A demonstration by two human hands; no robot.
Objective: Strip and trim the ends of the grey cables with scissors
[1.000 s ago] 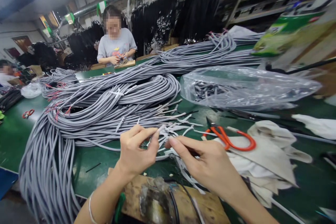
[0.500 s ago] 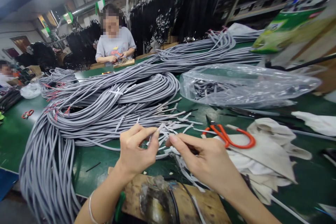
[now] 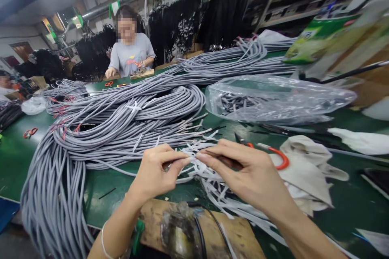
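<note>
My left hand (image 3: 162, 170) is closed in a pinch at the middle of the view, thumb against fingers. Facing it, my right hand (image 3: 240, 170) pinches too, the two sets of fingertips almost touching. Between them is a small pale piece, too small to make out. Behind and below the fingertips lie white strips (image 3: 212, 188) in a loose heap. Grey cables (image 3: 170, 105) are bundled just beyond, their stripped ends pointing at my hands. A wooden board (image 3: 243, 232) with a metal fixture (image 3: 180, 236) on it sits below my hands.
Red-handled cutters (image 3: 284, 160) lie partly behind my right hand, beside a pale cloth (image 3: 313, 158). A clear plastic bag (image 3: 288, 97) of dark pieces is at the right. Red-handled scissors (image 3: 30, 132) lie at the left. Across the green table (image 3: 112, 204) sits a person (image 3: 129, 54).
My fingertips have drawn closer together, and my right hand now covers more of the cutters. Across the table, the person's hand has moved out to the table, near red-handled scissors.
</note>
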